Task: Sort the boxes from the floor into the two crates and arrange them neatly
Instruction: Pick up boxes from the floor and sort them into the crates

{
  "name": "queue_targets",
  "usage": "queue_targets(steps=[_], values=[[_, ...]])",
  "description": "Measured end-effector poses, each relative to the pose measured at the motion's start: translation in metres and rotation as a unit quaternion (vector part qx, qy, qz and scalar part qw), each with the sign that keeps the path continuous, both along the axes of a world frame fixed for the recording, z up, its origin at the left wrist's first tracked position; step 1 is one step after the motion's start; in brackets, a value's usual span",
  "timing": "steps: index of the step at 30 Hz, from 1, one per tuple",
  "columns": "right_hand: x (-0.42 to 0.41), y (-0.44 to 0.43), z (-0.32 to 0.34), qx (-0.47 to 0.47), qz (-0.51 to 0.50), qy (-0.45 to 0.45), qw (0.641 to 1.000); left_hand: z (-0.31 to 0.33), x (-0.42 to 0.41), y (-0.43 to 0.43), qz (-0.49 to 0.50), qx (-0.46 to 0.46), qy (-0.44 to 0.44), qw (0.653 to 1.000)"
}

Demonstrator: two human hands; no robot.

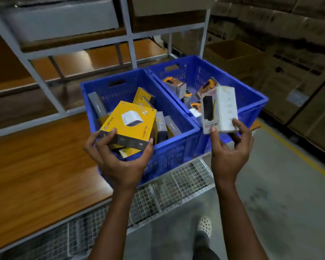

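The left hand (118,162) is gripping a flat yellow cardboard box printed with a white charger (129,124), thumb on its near edge and fingers wrapping under the dark side panel, holding it just above the near rim of the left blue slotted plastic crate (94,87). The right hand (227,151) is pinching a taller white cardboard box with a black window (219,109) by its lower end, thumb in front and fingers behind, upright over the near wall of the right blue plastic crate (255,102). Both crates are sitting side by side, touching, on a brown wooden shelf (36,166), and both are already holding jumbled yellow and grey boxes. These cartons are looking light and stiff, with smooth printed faces that could be slipping under a loose pinch; the corners are likely denting if dropped. Gripping across the two narrow sides seems to be giving the best control for laying each one down flat and square
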State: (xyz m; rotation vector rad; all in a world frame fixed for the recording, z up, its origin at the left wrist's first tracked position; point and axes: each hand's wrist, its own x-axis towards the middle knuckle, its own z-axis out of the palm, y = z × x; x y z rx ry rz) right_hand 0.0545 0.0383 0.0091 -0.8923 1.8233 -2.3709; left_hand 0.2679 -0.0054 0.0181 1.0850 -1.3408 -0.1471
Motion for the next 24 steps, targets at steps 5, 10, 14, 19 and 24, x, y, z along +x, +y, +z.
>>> queue_targets(steps=[5,10,14,19,24], values=[[-0.046,-0.065,0.011,0.017,0.028,0.04,0.999,0.004,-0.037,-0.043,0.058,-0.002,0.023,0.998],[-0.096,-0.139,0.017,0.026,0.098,0.065,0.993,0.017,-0.074,-0.084,0.117,0.0,0.048,0.992],[-0.125,-0.184,0.017,0.076,0.111,0.145,0.98,0.024,-0.09,-0.102,0.184,0.02,0.054,0.981],[-0.146,-0.213,0.006,0.149,0.148,0.158,0.965,0.021,-0.097,-0.107,0.221,0.028,0.059,0.973],[-0.142,-0.219,0.004,0.17,0.233,0.159,0.944,0.02,-0.093,-0.103,0.227,0.063,0.048,0.971]])
